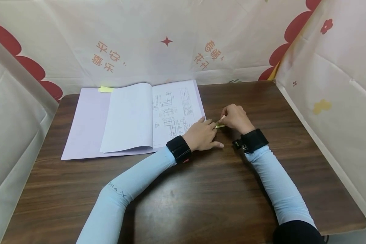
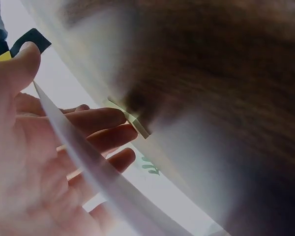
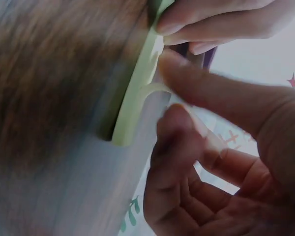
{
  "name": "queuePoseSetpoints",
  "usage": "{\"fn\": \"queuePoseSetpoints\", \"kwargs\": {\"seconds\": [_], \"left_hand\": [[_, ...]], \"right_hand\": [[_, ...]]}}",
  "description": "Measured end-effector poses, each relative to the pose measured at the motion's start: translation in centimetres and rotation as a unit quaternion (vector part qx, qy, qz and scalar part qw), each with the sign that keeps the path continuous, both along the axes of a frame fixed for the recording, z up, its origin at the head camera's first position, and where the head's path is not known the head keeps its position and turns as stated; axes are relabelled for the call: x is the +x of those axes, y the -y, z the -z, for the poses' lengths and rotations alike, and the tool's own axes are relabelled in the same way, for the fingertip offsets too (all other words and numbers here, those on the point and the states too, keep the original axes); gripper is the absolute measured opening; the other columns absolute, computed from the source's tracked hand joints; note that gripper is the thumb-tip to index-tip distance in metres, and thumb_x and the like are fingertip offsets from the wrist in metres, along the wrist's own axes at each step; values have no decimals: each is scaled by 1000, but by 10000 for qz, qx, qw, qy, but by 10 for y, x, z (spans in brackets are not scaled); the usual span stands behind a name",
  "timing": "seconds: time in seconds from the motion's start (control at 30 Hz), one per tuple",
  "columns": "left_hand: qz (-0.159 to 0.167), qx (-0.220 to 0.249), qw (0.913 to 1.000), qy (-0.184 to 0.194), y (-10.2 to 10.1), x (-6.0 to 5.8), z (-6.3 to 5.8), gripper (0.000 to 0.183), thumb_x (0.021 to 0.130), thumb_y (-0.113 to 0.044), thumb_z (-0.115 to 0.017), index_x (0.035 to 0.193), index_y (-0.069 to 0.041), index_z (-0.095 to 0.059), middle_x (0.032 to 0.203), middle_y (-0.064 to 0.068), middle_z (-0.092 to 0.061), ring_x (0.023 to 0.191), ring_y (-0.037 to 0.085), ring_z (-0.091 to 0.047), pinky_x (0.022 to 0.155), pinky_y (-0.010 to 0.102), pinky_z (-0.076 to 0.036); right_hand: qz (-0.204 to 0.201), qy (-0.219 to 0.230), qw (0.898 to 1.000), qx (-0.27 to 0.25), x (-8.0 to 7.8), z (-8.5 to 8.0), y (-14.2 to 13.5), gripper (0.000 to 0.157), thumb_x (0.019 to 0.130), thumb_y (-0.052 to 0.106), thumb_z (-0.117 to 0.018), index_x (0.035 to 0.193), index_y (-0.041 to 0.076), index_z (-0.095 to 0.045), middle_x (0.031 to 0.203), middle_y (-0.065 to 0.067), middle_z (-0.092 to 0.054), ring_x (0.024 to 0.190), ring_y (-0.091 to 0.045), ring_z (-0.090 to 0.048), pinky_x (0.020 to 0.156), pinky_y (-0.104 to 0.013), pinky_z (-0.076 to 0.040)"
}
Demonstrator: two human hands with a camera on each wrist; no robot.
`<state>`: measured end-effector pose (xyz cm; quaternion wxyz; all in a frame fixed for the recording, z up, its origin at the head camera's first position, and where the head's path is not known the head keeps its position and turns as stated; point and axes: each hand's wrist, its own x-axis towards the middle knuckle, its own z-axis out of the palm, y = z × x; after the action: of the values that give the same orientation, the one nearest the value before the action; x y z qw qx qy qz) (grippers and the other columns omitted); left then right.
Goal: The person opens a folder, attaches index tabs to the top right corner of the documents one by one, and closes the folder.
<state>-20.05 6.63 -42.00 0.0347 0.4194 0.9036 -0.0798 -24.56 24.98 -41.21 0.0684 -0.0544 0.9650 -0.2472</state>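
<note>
A pad of yellow sticky notes (image 3: pixel 128 120) lies on the table to the right of an open folder (image 1: pixel 86 125). My left hand (image 1: pixel 201 134) reaches over the folder's right edge, and its outstretched fingertips touch the near-left end of the pad. My right hand (image 1: pixel 236 118) pinches the top sticky note (image 3: pixel 155 88) between thumb and index finger. That sheet curls up from the pad while its other part still lies against it. In the left wrist view, a white page edge crosses in front of my left hand, and the pad's end (image 2: pixel 142 129) shows beside the fingertips.
The folder has a lilac cover, a blank white page (image 1: pixel 128 118) and a page of technical drawings (image 1: pixel 175 112). A yellow tab (image 1: pixel 105 89) sticks out at its top left. Patterned cloth (image 1: pixel 167 20) walls in the brown wooden table (image 1: pixel 183 203) at the back and sides.
</note>
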Motion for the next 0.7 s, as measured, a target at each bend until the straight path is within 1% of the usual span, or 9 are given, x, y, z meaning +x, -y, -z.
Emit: {"fn": "queuePoseSetpoints", "kwargs": {"seconds": [0.07, 0.13, 0.27, 0.37, 0.5, 0.6, 0.7], "left_hand": [[12, -22, 10000, -41, 0, 0, 0, 78, 101, -74, -33, 131, -12, -69, 146, 5, -59, 145, 25, -47, 127, 51, -27], [19, -43, 10000, -61, 0, 0, 0, 78, 101, -75, -32, 131, -12, -70, 144, 5, -61, 143, 25, -48, 127, 51, -27], [21, -51, 10000, -45, 0, 0, 0, 78, 101, -74, -32, 131, -13, -70, 143, 5, -61, 143, 25, -48, 128, 52, -26], [14, -23, 10000, -9, 0, 1, -2, 76, 101, -73, -34, 129, -13, -71, 143, 6, -61, 143, 26, -49, 128, 52, -26], [-14, -28, 10000, 60, 0, 1, -4, 76, 101, -73, -35, 131, -13, -70, 149, 6, -58, 146, 26, -46, 128, 53, -24], [-39, -59, 10000, 61, -1, 1, -5, 75, 102, -73, -35, 133, -14, -69, 151, 5, -56, 148, 26, -44, 129, 52, -23], [-65, -87, 9999, 35, -1, 2, -4, 74, 102, -72, -36, 134, -14, -69, 151, 5, -57, 151, 26, -40, 129, 52, -23]], "right_hand": [[-22, -96, 9999, 28, -1, 2, -2, 15, 86, 13, -80, 78, 3, -72, 78, -11, -66, 75, -28, -56, 66, -35, -42], [-23, -79, 10000, 51, -2, 3, -4, 14, 86, 12, -78, 78, 4, -70, 77, -11, -65, 74, -28, -56, 66, -35, -42], [-111, 80, 9999, 44, -4, 4, -8, 4, 87, 8, -71, 87, 4, -70, 84, -13, -70, 75, -27, -61, 66, -33, -44], [-139, 245, 9996, -49, -4, 2, -9, 10, 87, 6, -67, 93, 2, -74, 92, -15, -73, 79, -26, -62, 66, -31, -46], [-63, 387, 9992, 36, -4, 1, -7, 12, 89, 13, -74, 93, 2, -78, 98, -16, -74, 85, -29, -61, 69, -34, -47], [-40, 306, 9994, 139, -5, 2, -6, 18, 87, 18, -80, 95, 2, -75, 103, -19, -71, 89, -32, -59, 75, -39, -46], [-35, 162, 9998, 149, -5, 4, -8, 19, 85, 16, -80, 97, 2, -74, 105, -21, -71, 89, -34, -59, 78, -43, -46]]}}
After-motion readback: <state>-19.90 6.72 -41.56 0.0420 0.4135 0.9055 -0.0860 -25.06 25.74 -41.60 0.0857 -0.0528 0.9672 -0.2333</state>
